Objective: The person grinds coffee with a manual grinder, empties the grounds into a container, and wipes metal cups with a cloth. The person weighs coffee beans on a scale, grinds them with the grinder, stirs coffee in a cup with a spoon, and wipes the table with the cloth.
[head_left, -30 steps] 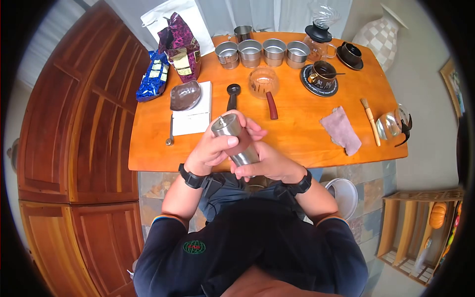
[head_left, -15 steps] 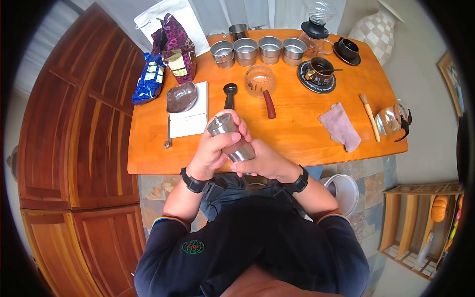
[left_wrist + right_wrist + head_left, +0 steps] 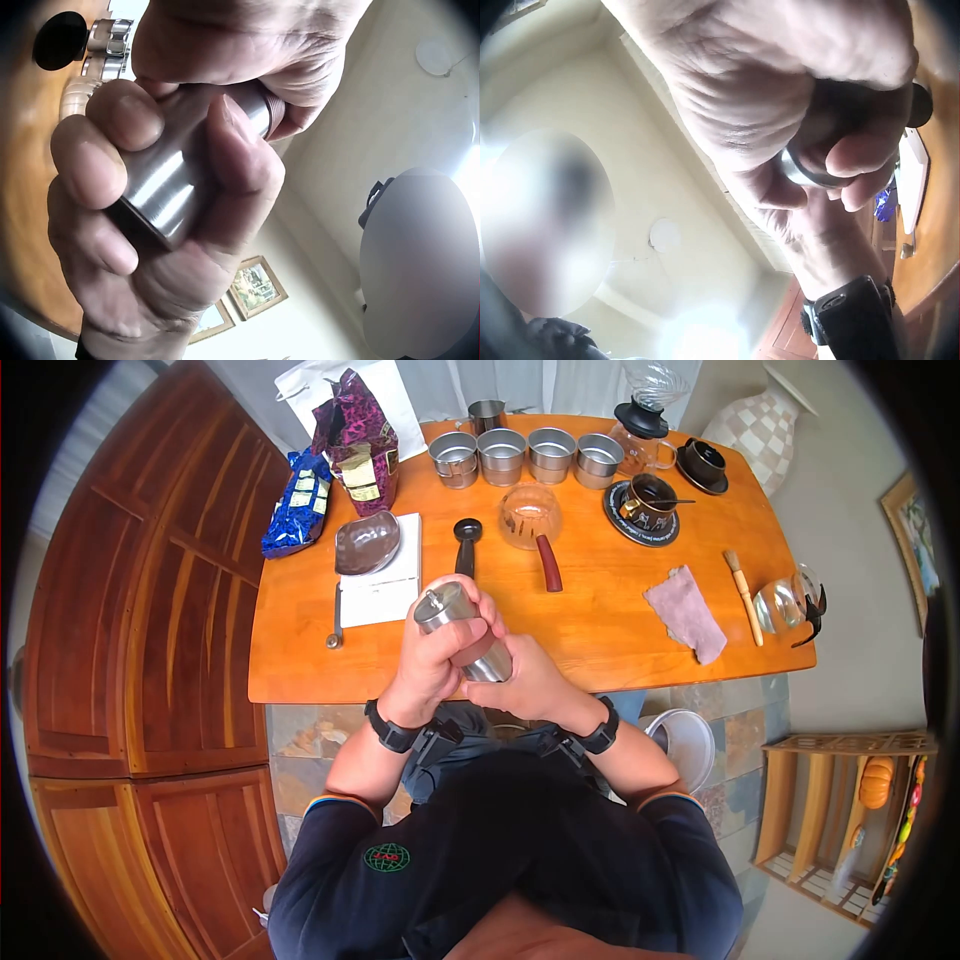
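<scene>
A steel hand coffee grinder (image 3: pixel 487 664) with a brown band is held tilted in front of the table's near edge, between both hands. My left hand (image 3: pixel 426 672) wraps the upper body, thumb across the band. A small peg stands on its round top, with no crank fitted. The right hand (image 3: pixel 537 678) grips the lower end; in the left wrist view its fingers (image 3: pixel 94 172) curl round the shiny metal base. In the right wrist view, the hand covers most of the grinder, leaving a steel rim (image 3: pixel 802 172) showing. A crank handle (image 3: pixel 334 641) lies on the table to the left.
Beyond the hands are a black scoop (image 3: pixel 467 532), a glass pot with a red handle (image 3: pixel 548 564) and several metal cups (image 3: pixel 501 457). A brown dish (image 3: pixel 367 544) sits on a white scale (image 3: pixel 385 603). Right: a cloth (image 3: pixel 686 615), a brush (image 3: pixel 743 598), a glass server (image 3: pixel 777 608).
The grinder and both hands have shifted slightly left. The left fingers, spread out past the grinder a second ago, now curl close behind it, and the right hand sits nearer the left. The head view shifts slightly.
</scene>
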The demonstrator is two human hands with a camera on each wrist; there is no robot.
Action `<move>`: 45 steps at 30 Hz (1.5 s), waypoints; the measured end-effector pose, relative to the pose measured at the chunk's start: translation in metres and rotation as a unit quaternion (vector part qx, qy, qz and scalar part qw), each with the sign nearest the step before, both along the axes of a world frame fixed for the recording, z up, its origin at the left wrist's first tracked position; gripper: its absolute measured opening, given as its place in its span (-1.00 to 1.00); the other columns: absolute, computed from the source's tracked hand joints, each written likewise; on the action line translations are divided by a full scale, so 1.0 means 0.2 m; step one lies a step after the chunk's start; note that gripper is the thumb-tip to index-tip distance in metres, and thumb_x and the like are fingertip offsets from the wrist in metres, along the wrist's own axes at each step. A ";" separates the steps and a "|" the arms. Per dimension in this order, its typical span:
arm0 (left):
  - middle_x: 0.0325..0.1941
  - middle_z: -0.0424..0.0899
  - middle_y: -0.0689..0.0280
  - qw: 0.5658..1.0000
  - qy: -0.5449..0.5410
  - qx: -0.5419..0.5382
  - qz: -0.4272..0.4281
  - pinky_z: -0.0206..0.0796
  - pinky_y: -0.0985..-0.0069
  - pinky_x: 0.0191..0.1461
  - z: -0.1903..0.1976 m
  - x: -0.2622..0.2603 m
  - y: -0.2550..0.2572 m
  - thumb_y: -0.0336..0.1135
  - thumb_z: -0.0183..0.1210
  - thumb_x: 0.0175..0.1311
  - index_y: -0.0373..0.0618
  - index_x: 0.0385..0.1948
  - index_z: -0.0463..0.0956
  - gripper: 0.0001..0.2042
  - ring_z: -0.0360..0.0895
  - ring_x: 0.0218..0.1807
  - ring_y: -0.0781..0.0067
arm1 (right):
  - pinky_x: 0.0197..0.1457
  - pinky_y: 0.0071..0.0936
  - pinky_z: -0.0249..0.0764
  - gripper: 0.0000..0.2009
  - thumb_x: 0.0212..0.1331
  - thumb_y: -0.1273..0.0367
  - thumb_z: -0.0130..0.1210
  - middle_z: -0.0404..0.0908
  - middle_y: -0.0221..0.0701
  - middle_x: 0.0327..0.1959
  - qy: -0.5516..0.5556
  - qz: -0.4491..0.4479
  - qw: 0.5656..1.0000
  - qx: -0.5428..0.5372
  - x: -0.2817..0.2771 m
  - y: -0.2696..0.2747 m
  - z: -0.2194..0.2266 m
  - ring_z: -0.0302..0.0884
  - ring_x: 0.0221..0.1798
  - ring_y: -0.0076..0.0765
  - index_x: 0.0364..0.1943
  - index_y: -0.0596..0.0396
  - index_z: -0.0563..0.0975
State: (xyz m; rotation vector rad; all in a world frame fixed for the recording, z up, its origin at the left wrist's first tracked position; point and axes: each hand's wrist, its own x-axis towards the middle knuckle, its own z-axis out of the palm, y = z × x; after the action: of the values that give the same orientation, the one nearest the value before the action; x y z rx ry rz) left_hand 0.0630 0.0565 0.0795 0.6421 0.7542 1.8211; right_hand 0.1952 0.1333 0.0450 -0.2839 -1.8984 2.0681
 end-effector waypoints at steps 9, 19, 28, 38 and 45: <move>-0.29 0.58 0.20 0.997 0.025 -0.023 0.067 0.51 0.37 -0.09 0.00 0.00 -0.02 -0.54 0.18 0.10 -0.22 -0.14 0.41 -0.73 0.62 -0.23 0.29 | 0.02 -0.47 0.53 -0.54 0.01 0.32 0.40 0.67 -0.37 -0.19 -0.006 -0.110 0.990 0.085 -0.04 -0.07 0.03 0.62 -0.09 -0.50 -0.01 0.20 0.53; -0.29 0.57 0.17 0.975 0.130 -0.061 0.167 0.48 0.34 0.03 0.03 0.04 -0.01 -0.57 0.14 0.13 -0.24 -0.14 0.39 -0.75 0.59 -0.20 0.27 | -0.09 -0.12 0.60 -0.42 -0.04 0.26 0.42 0.67 0.03 -0.24 -0.017 -0.243 0.937 0.251 -0.07 -0.10 0.00 0.65 -0.11 0.23 0.07 0.22 0.48; -0.28 0.63 0.24 0.984 0.148 -0.049 0.084 0.49 0.42 -0.06 0.01 -0.01 -0.02 -0.61 0.21 0.09 -0.22 -0.18 0.44 -0.75 0.63 -0.22 0.38 | 0.08 -0.32 0.55 -0.34 -0.05 0.19 0.50 0.71 -0.27 -0.15 -0.018 -0.080 0.984 0.160 -0.03 0.00 0.02 0.68 -0.03 -0.16 0.14 0.13 0.47; -0.32 0.61 0.24 0.982 0.142 0.016 -0.123 0.48 0.37 -0.05 0.08 -0.05 -0.05 -0.65 0.25 -0.03 -0.19 -0.21 0.44 -0.69 0.62 -0.21 0.37 | 0.14 -0.45 0.46 -0.49 -0.01 0.33 0.41 0.61 -0.43 -0.12 0.047 0.109 0.992 -0.042 -0.02 -0.01 -0.04 0.54 -0.02 -0.47 0.04 0.13 0.45; -0.32 0.61 0.25 0.986 0.161 0.012 -0.050 0.48 0.41 -0.08 0.05 0.01 -0.07 -0.65 0.21 0.00 -0.21 -0.22 0.44 -0.72 0.61 -0.22 0.40 | 0.04 -0.42 0.52 -0.50 -0.06 0.34 0.41 0.63 -0.27 -0.18 0.037 -0.052 0.995 0.072 -0.02 -0.06 -0.02 0.60 -0.09 -0.42 0.02 0.16 0.49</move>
State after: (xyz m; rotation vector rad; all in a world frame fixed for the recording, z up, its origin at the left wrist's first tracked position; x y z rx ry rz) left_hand 0.0640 0.0433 0.0900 0.9896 0.8952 1.6554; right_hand 0.1915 0.1209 0.0401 -0.2611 -1.9346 1.8386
